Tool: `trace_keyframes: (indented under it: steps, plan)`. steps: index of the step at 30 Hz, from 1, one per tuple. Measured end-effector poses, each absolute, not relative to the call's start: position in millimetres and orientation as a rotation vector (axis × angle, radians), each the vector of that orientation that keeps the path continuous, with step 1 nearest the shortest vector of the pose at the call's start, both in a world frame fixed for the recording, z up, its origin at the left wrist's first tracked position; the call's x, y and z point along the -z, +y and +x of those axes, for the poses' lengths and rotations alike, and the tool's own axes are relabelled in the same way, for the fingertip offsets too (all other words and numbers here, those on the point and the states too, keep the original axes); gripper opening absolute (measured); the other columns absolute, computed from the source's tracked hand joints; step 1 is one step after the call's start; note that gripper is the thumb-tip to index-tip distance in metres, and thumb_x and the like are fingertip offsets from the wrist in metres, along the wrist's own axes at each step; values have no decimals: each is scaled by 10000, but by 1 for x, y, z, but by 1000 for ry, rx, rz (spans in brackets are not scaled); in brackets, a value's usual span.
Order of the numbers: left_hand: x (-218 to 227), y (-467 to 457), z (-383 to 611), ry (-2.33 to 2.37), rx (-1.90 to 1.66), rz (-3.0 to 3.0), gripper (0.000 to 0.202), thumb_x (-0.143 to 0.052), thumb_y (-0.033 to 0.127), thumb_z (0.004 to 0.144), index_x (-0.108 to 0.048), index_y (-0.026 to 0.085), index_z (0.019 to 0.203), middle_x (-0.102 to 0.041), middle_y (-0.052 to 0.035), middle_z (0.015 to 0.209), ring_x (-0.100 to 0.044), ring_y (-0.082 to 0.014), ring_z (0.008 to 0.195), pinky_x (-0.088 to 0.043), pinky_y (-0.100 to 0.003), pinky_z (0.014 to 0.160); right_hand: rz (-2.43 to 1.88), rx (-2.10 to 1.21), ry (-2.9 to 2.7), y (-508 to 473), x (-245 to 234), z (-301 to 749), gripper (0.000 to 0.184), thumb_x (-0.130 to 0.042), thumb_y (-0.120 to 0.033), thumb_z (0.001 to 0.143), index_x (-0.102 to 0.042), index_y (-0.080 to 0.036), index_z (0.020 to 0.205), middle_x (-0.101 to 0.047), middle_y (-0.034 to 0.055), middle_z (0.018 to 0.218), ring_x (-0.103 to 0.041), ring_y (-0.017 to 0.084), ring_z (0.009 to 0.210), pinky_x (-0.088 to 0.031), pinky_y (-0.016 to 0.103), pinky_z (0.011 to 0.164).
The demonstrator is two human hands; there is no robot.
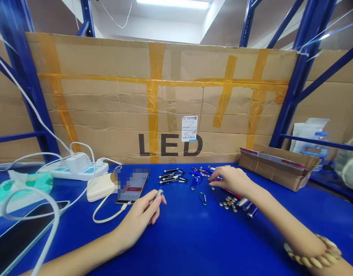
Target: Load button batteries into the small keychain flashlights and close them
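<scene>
My left hand (143,214) rests on the blue table (187,241), fingers closed round a small green pen light (158,194) with a silver tip. My right hand (232,179) reaches forward over a scatter of blue pen lights (201,173), its fingers curled down and touching them; what they pinch is hidden. A group of black pen lights (172,177) lies just left of it. A green carabiner (202,198) lies between my hands. Several small button cells (228,203) and silver-blue tubes (247,205) lie under my right wrist.
A phone (133,186) on a cable, a cream power bank (100,186) and a white power strip (75,170) sit at left. An open cardboard tray (276,166) stands at right. A taped cardboard wall marked LED (165,103) closes the back, between blue rack posts.
</scene>
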State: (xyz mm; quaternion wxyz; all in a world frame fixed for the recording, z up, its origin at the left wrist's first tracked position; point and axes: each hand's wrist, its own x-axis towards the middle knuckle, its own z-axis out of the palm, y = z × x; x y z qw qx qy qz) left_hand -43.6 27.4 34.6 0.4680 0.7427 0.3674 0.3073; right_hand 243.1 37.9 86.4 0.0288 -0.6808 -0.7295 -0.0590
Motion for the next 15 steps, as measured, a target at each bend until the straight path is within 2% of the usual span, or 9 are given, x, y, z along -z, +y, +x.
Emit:
trace_keyframes:
  steps: [6,12,15]
  plan:
    - [-38,25,-43,882,-742,1881,336,-304,450,908,-482,169,861,-369,75,495,-353,-117,497,-283,-224,530,-2205,51,-2236,40,-78,242,111,-691,-310,701,-724,-290,806,-703,4,872,-632,256,874,-434,291,654]
    - [-43,21,-44,863,-724,1975,299,-309,392,920,-500,163,894,-389,65,541,-382,-122,545,-300,-227,569,-2176,-92,-2217,48,-69,249,70,-642,-261,729,-706,-253,757,-697,-22,719,-646,162,602,-407,247,577]
    - [-42,21,-45,862,-717,1980,294,-306,384,925,-500,166,897,-394,65,545,-385,-121,550,-301,-225,568,-2148,-161,-2213,52,-67,254,76,-626,-291,727,-685,-249,751,-690,-37,715,-633,139,572,-396,234,568]
